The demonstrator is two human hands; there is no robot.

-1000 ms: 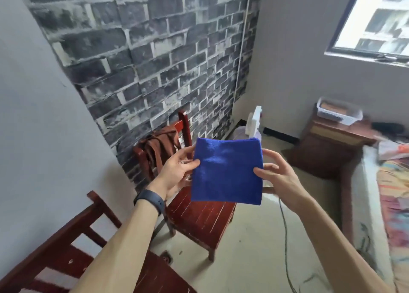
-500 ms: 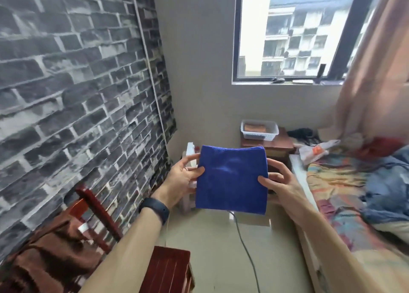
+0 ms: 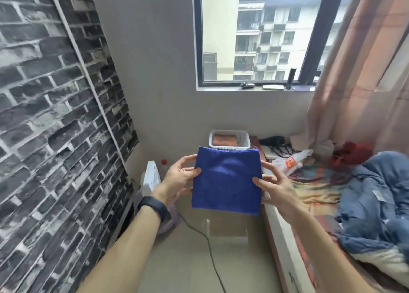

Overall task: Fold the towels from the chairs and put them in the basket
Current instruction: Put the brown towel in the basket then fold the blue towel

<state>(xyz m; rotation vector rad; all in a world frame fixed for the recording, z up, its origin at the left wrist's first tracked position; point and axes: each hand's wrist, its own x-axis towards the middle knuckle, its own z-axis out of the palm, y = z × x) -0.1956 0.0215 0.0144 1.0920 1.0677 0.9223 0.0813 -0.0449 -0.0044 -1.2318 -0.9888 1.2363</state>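
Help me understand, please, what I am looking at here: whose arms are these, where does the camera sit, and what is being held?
There is no machine here. A person wears one wide-angle camera on the head, looking forward and down, so the two bare arms are that person's own. The left hand, with a dark wristband, and the right hand each pinch a side edge of a folded blue towel, thumb in front and fingers behind, holding it up in the air. Beyond it, a white basket stands below the window with an orange-brown towel already inside. A bed with a crumpled blue blanket is on the right, and a brick-pattern wall is on the left.
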